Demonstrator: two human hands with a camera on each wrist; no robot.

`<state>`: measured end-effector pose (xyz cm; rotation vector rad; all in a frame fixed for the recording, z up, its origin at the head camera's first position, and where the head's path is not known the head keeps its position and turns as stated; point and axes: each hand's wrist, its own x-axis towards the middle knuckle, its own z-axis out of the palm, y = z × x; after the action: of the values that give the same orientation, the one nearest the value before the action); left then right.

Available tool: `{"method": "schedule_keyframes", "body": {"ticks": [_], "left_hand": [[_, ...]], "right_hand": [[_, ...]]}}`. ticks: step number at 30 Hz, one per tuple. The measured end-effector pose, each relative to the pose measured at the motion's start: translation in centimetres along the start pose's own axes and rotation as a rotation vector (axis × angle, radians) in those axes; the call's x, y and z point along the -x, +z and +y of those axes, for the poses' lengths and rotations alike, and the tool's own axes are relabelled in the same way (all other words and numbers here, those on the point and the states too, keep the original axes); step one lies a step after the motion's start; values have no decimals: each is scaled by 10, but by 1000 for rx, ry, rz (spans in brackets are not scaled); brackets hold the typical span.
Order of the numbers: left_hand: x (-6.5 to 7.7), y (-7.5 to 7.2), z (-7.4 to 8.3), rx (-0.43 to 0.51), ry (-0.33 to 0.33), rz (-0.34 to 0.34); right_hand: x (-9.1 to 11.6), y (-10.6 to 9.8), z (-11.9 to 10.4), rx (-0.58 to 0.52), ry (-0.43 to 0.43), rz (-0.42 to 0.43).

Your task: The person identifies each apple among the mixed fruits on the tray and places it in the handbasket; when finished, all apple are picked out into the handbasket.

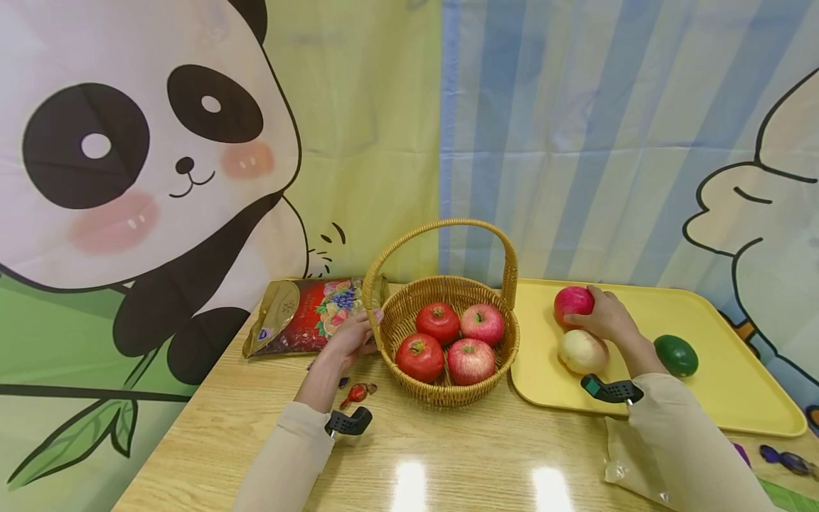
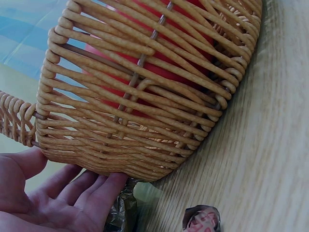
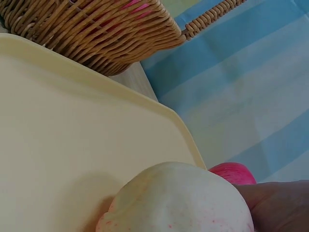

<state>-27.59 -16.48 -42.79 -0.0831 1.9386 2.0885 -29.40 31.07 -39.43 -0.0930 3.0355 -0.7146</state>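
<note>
My left hand (image 1: 354, 337) rests against the left side of a wicker basket (image 1: 448, 393), at the base of its tall handle. In the left wrist view its fairly straight fingers (image 2: 79, 191) touch the outer weave, thumb near the rim. Inside the basket are several red and pink apples (image 1: 419, 357). On the yellow tray (image 1: 646, 316), my right hand (image 1: 608, 316) grips a pink-red round fruit (image 1: 571, 304), thumb at its lower side. Just below sits a cream peach-like fruit (image 1: 582, 353), which hides most of the right fingers in the right wrist view.
A dark green oval fruit (image 1: 676, 355) lies on the tray. Behind my left hand is a red and gold fruit-printed bag (image 1: 307, 313). A red wrapped candy (image 1: 358, 392) lies nearby. A clear plastic bag (image 1: 633, 459) and purple candy (image 1: 788, 461) lie near the tray's front edge.
</note>
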Motion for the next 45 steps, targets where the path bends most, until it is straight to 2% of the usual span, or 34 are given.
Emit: {"method": "schedule_keyframes", "body": {"ticks": [15, 31, 45], "left_hand": [[1, 0, 1, 16, -4, -6], [1, 0, 0, -21, 0, 18], [0, -1, -1, -16, -3, 8]], "right_hand": [[-2, -1, 6, -22, -2, -2], [0, 1, 13, -38, -6, -5], [2, 0, 8, -35, -9, 20]]}}
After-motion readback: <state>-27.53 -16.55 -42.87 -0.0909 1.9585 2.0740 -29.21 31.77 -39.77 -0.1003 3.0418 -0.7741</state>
